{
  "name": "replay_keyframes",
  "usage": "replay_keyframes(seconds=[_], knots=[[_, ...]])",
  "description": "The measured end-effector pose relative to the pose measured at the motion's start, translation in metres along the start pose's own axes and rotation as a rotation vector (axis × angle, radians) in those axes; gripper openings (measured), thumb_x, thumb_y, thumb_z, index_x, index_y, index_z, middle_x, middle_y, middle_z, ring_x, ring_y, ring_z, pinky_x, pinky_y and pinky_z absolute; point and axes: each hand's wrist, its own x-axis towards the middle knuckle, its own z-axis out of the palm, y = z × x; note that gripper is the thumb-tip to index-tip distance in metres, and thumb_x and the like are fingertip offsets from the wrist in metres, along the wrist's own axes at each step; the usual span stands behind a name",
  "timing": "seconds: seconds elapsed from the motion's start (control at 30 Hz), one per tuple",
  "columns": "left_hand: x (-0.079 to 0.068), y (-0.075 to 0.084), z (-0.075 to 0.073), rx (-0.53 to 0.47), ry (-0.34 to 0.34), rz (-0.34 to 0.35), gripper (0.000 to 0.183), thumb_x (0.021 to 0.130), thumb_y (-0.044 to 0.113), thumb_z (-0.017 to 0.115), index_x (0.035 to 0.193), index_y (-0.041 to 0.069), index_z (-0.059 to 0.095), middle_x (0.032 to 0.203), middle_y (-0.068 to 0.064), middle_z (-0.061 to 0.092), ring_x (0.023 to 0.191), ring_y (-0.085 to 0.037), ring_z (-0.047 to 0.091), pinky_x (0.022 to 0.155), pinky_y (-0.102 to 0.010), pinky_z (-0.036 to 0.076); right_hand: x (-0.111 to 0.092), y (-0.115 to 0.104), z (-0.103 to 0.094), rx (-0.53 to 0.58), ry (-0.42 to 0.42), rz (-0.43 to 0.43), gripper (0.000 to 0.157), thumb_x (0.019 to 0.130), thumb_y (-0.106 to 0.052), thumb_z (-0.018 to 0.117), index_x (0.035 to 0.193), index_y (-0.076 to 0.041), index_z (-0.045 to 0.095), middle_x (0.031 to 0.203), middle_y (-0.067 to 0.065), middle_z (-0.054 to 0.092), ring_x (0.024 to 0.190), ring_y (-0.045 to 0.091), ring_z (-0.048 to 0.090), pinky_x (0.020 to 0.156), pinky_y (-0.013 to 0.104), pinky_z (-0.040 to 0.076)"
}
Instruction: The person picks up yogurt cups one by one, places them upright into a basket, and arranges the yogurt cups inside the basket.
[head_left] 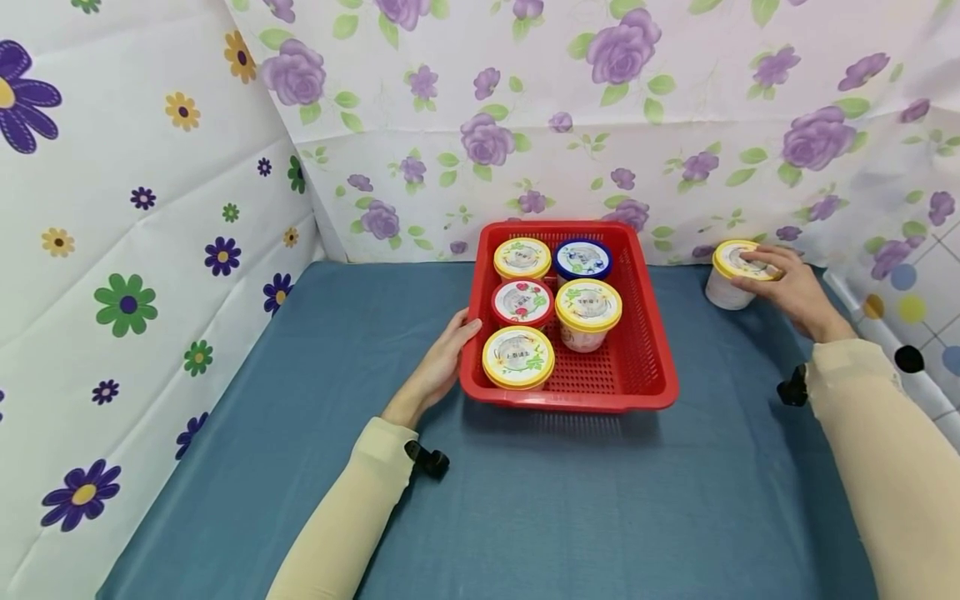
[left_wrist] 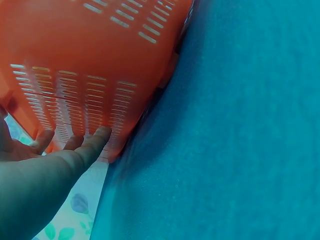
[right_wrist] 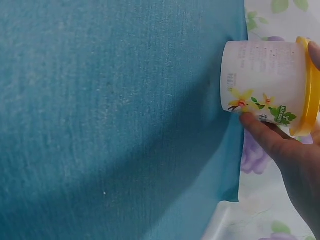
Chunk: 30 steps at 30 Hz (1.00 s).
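Observation:
At the far right of the head view, my right hand [head_left: 795, 292] grips a white paper tub [head_left: 727, 293] with a yellow lid. Its fingers lie along the side and over the lid. Yellow flowers and green leaves show on the tub [right_wrist: 265, 80] in the right wrist view. My left hand [head_left: 442, 358] holds the left side of a red plastic basket [head_left: 660, 350], thumb at the rim and fingers against the slotted outer wall [left_wrist: 75, 95]. Inside the basket stand several lidded tubs: yellow-lidded ones [head_left: 588, 306], a red-lidded one [head_left: 522, 302] and a blue-lidded one [head_left: 582, 259].
A blue cloth [head_left: 562, 500] covers the table. Flowered sheeting [head_left: 487, 142] hangs along the back, with more flowered sheeting [head_left: 150, 250] on the left. A tiled wall [head_left: 937, 292] borders the right side. Each wrist carries a small black device [head_left: 427, 460].

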Motion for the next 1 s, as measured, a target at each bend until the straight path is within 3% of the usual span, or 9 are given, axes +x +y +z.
replay_keyframes(seconds=[0.2,0.3,0.4,0.47,0.73,1.0], knots=[[0.0,0.0,-0.001,0.01,0.001,-0.002,0.055,0.111,0.037,0.049,0.159,0.02,0.03,0.148,-0.011,0.046,0.131,-0.025,0.052,0.102,-0.032,0.052,0.001,-0.003,-0.002,-0.028,0.0,0.013,0.079,0.1,-0.043,0.069,0.158,0.001,0.038,0.172,0.022,0.008,0.154,0.049,0.008,0.108,0.059,0.034],[0.001,0.0,-0.001,0.014,0.003,-0.004,0.055,0.11,0.038,0.049,0.159,0.021,0.03,0.148,-0.01,0.047,0.131,-0.025,0.052,0.103,-0.034,0.052,0.002,-0.004,-0.003,-0.037,-0.006,0.013,0.078,0.101,-0.044,0.068,0.157,0.002,0.04,0.17,0.024,0.01,0.154,0.05,0.01,0.096,0.034,0.044],[0.001,0.0,-0.001,0.011,0.004,-0.009,0.055,0.111,0.037,0.049,0.159,0.021,0.03,0.148,-0.01,0.047,0.132,-0.026,0.052,0.105,-0.035,0.052,0.002,-0.005,-0.003,-0.021,-0.011,0.016,0.078,0.101,-0.044,0.068,0.156,0.003,0.041,0.169,0.026,0.01,0.152,0.051,0.012,0.076,0.011,0.041],[0.0,0.0,0.0,0.01,0.006,-0.013,0.055,0.11,0.037,0.049,0.159,0.02,0.03,0.148,-0.009,0.047,0.132,-0.025,0.052,0.105,-0.035,0.051,0.002,-0.006,-0.003,-0.003,-0.012,0.018,0.078,0.1,-0.043,0.069,0.156,0.004,0.04,0.169,0.027,0.01,0.152,0.052,0.012,0.069,0.005,0.038],[0.0,0.001,0.001,-0.003,0.004,-0.022,0.055,0.11,0.036,0.049,0.159,0.02,0.03,0.148,-0.01,0.047,0.132,-0.026,0.052,0.105,-0.035,0.051,0.0,-0.011,-0.004,0.045,-0.015,0.033,0.077,0.101,-0.039,0.07,0.156,0.006,0.039,0.169,0.027,0.009,0.15,0.051,0.016,0.069,0.006,0.044],[0.001,0.0,-0.001,0.002,0.006,-0.018,0.054,0.11,0.037,0.049,0.158,0.02,0.031,0.147,-0.01,0.047,0.131,-0.026,0.052,0.104,-0.034,0.051,0.0,-0.013,-0.006,0.038,-0.03,0.031,0.075,0.101,-0.037,0.07,0.156,0.005,0.04,0.169,0.025,0.01,0.151,0.049,0.016,0.071,0.006,0.042]])
